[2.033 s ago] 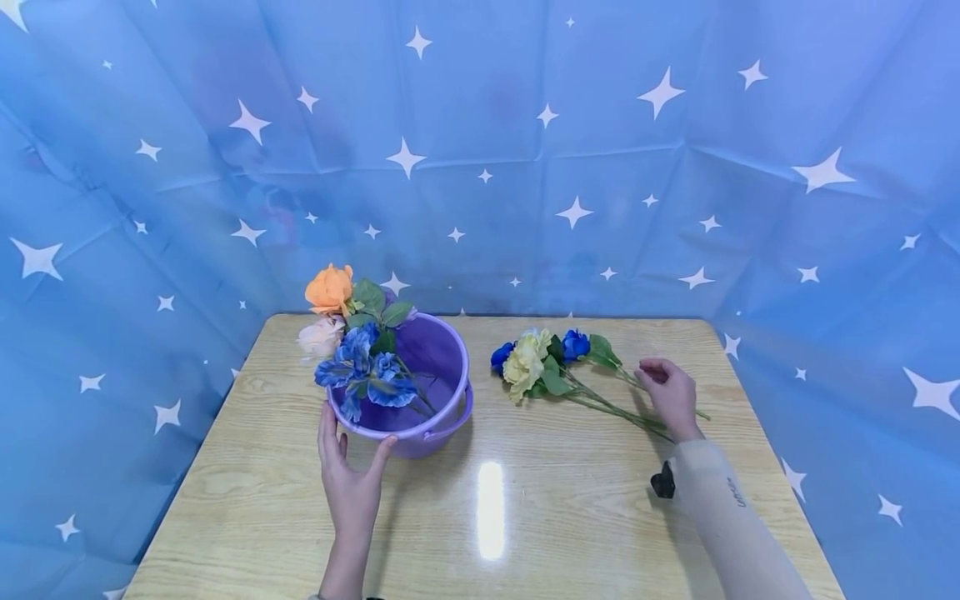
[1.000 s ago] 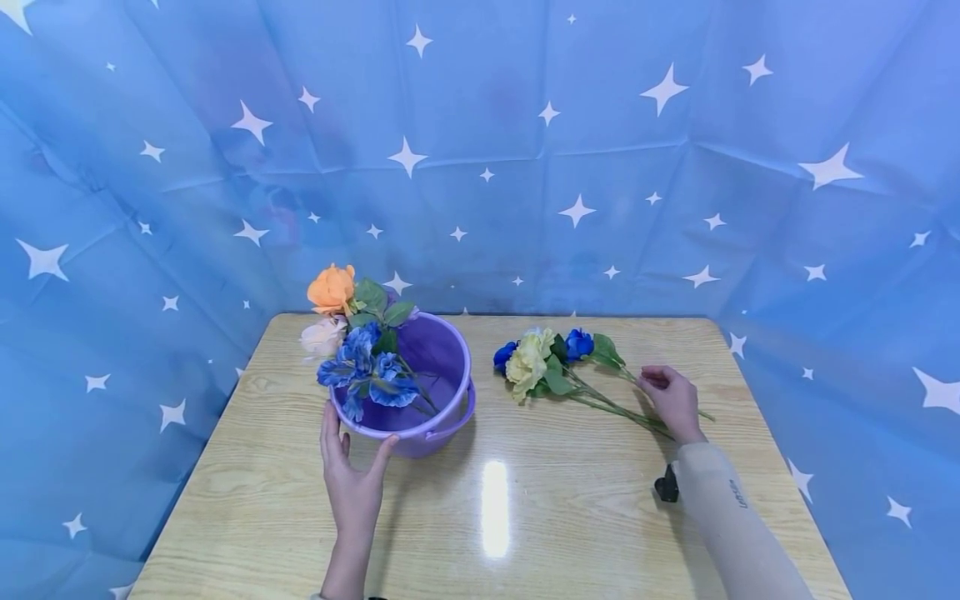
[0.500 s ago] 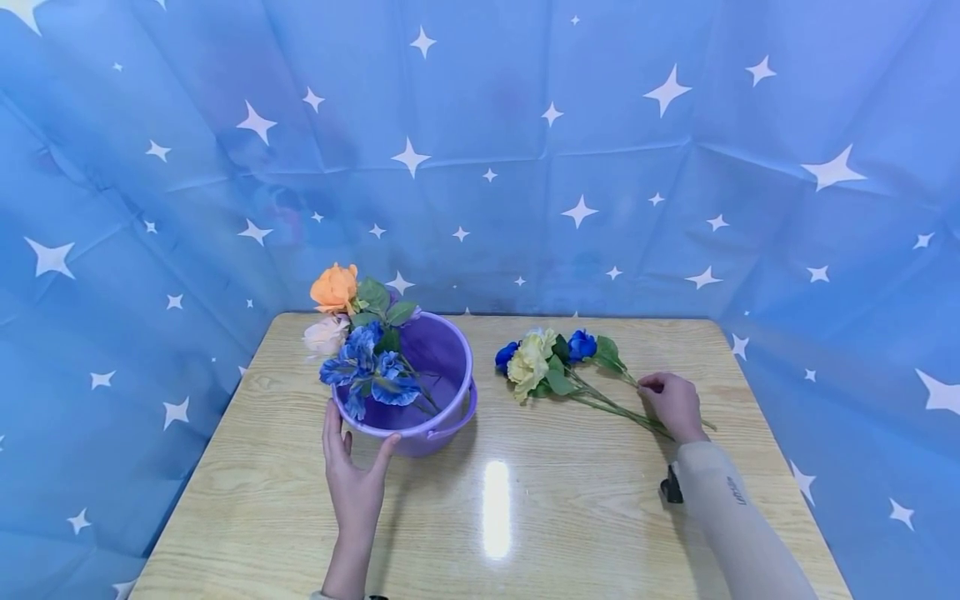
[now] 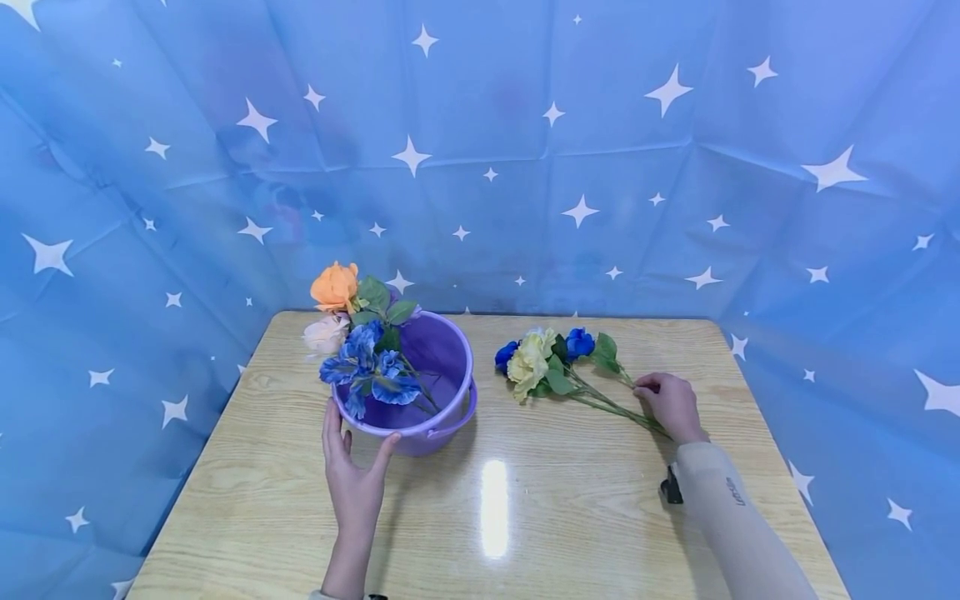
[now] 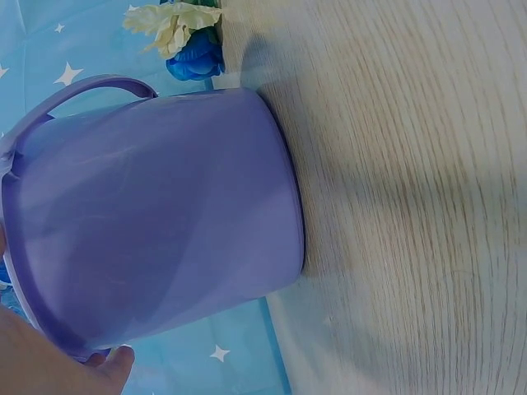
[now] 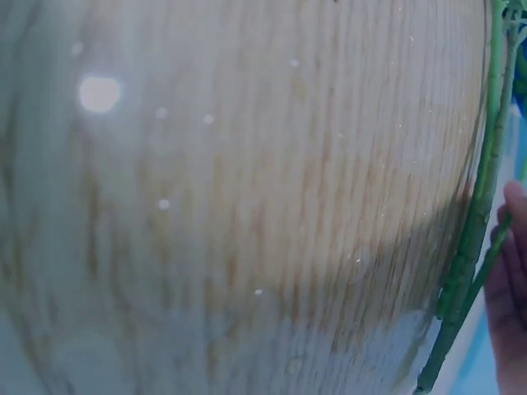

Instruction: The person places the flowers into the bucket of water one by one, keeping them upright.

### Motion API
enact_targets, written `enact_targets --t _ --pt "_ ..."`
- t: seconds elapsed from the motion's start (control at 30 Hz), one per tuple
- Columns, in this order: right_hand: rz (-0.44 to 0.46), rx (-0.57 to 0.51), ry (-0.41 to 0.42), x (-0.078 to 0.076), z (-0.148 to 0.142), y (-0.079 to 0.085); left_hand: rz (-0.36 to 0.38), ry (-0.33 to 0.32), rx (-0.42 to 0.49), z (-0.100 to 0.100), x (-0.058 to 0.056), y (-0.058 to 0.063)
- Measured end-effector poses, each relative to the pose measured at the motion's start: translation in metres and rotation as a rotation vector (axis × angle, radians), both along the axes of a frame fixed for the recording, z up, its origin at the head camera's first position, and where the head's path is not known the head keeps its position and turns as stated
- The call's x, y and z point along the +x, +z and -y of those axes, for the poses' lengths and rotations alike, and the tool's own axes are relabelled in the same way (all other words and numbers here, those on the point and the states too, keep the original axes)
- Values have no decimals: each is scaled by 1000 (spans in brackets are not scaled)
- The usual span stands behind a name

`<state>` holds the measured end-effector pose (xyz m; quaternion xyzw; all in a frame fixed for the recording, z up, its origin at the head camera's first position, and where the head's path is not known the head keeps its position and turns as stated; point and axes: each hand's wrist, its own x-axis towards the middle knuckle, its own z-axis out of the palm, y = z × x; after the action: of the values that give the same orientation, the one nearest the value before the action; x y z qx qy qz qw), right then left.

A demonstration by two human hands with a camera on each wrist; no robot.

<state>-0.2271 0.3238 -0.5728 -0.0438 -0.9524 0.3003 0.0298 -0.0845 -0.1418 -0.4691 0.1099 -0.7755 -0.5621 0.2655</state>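
A purple bucket [image 4: 442,358] stands at the left of the table, tilted-looking flowers leaning from its rim: an orange rose [image 4: 334,287], a pale pink flower [image 4: 326,335] and a blue flower [image 4: 362,360]. My left hand [image 4: 355,483] grips the bucket's near left rim, thumb in front and fingers along the side. On the right, a blue rose [image 4: 580,343] lies with its stem between the thumb and fingers of my right hand [image 4: 673,407]. The right wrist view shows the fingers [image 6: 512,247] pinching a thin green stem, with thicker stems [image 6: 473,222] beside it.
Beside the blue rose lie a pale yellow flower [image 4: 529,365] and another blue flower [image 4: 506,357], their stems pointing right. The wooden table [image 4: 585,500] ends at a blue star-patterned curtain [image 4: 480,167]. The bucket's handle [image 4: 457,418] hangs down on its right side.
My right hand has lowered slightly, and its fingers have closed onto the stem of the blue rose. The stem's end no longer shows past the hand. The left hand keeps its place on the bucket.
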Motion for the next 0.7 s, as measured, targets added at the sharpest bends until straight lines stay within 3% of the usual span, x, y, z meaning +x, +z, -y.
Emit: enact_targets --t 0.7 --pt "-122 13 59 -1 7 1 -6 -5 1 1 0 -3"
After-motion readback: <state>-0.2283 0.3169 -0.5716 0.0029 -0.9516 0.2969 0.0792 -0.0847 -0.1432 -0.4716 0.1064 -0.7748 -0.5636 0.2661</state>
